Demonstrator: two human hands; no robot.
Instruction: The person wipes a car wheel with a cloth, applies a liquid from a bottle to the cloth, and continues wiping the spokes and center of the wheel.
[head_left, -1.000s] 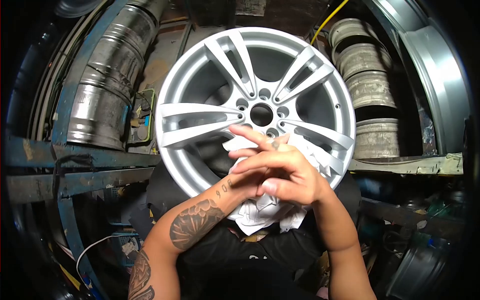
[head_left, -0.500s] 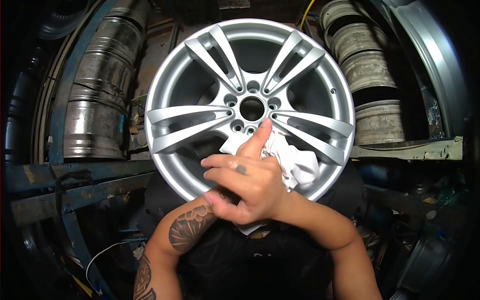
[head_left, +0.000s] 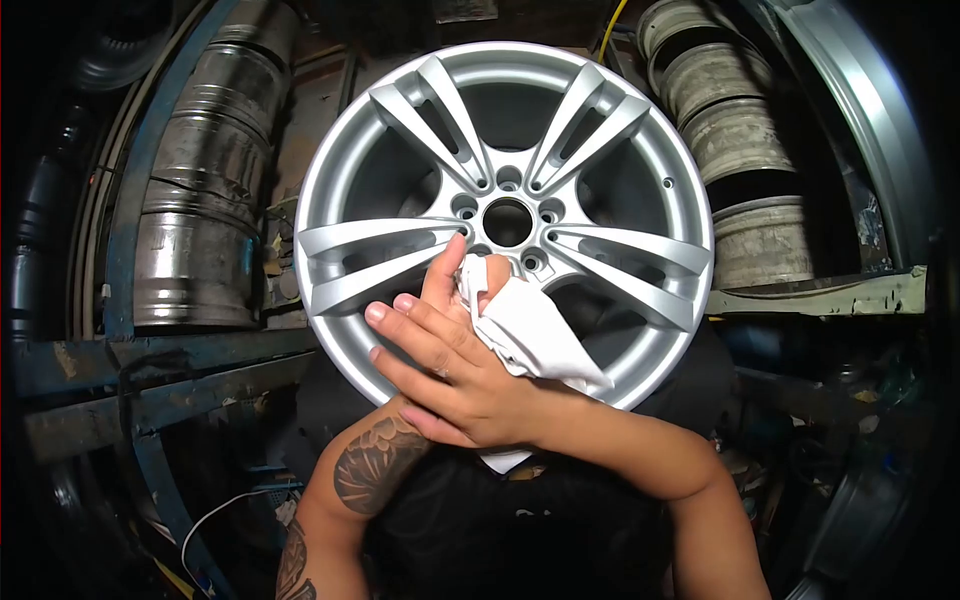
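Observation:
A silver alloy wheel rim (head_left: 505, 160) with paired spokes and a round centre hole faces me. My right hand (head_left: 470, 375) crosses over in front, its back towards me and its fingers spread to the left. Behind it, mostly covered, my left hand (head_left: 496, 270) shows a fingertip against a white cloth (head_left: 535, 330), which it appears to hold. The cloth bunches near the hub below the centre hole and drapes to the right over the lower spokes. Another bit of white fabric hangs below my right hand. The left forearm is tattooed.
Stacked metal rim barrels (head_left: 195, 260) stand on the left, with more stacked barrels (head_left: 755, 180) on the right. Worn blue metal framing (head_left: 200, 360) runs beside the wheel. A white cable (head_left: 215, 510) curves at lower left.
Both hands and the cloth have shifted left across the wheel's lower hub. My right hand's fingers have spread and straightened. The cloth has unfolded from a bunched heap into a drape.

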